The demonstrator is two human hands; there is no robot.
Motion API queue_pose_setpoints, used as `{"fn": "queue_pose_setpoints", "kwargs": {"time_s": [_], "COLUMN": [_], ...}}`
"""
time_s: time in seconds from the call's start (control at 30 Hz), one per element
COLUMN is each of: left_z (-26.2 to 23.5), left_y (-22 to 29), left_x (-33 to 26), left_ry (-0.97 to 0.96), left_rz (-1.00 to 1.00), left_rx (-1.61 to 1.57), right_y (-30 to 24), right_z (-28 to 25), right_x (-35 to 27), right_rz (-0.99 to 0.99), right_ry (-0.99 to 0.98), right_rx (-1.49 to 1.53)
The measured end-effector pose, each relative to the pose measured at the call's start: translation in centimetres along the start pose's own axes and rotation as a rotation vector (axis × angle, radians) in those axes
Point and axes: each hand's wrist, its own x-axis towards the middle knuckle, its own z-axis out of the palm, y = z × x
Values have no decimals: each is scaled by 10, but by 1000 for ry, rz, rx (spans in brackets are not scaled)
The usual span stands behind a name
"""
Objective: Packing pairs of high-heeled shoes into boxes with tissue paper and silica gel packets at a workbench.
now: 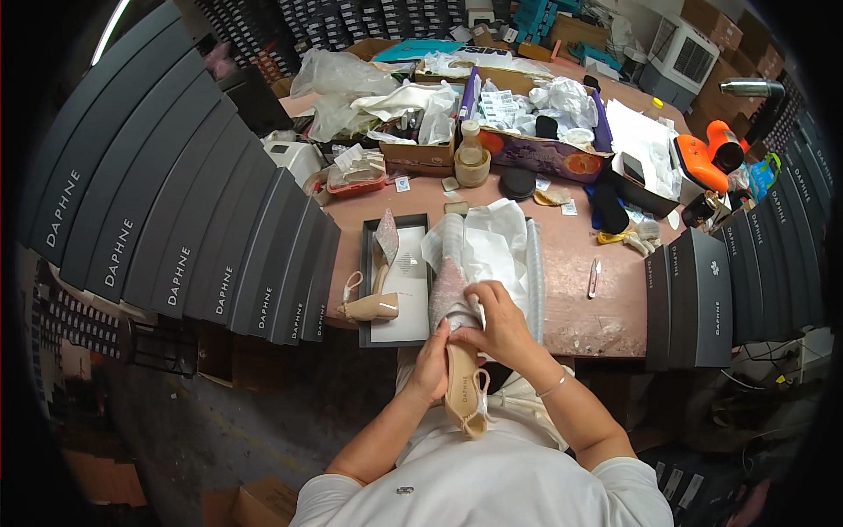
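Observation:
A pointed, heeled shoe (462, 378) with a beige insole, a thin ankle strap and a pink glittery toe is held before my body, its toe pointing away from me. My left hand (428, 367) is closed around its left side. At the toe opening, my right hand (499, 323) has its fingers bent and pressed together against pale crumpled paper (460, 318). A matching shoe (376, 304) lies in the grey shoebox (365, 263) on the left. White tissue paper (499, 237) and translucent wrapping (535, 290) lie beyond my hands.
Tall rows of dark shoeboxes (176, 184) flank the table (597, 307) left, with more (700, 299) at right. Small scissors or snips (594, 277) lie on the right. Farther back stand a bottle (471, 145), a purple carton (544, 158) of papers and an orange tool (700, 164).

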Motion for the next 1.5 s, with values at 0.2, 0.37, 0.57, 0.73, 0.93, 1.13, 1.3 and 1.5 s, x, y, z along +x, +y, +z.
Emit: {"fn": "queue_pose_setpoints", "kwargs": {"time_s": [0.2,0.37,0.57,0.73,0.93,1.13,1.3,1.5], "left_z": [16,13,-120,-80,-84,-104,-94,8], "left_y": [-25,14,126,104,116,137,149,170], "left_x": [3,2,-22,-24,13,84,79,14], "left_ry": [61,-15,955,467,437,100,134,180], "left_rz": [45,435,800,518,764,679,804,871], "left_rx": [61,557,1620,866,2101,2259,2222,1811], "right_y": [32,56,140,113,108,129,114,76], "right_z": [19,-17,27,6,-23,9,-12,-69], "right_x": [10,42,37,31,-2,1,12,30], "right_rz": [102,155,248,95,-424,-380,-282,-124], "right_ry": [12,156,-119,-279,-369,-598,-650,-277], "right_rx": [89,121,-565,-576,-813,-858,-750,-262]}}
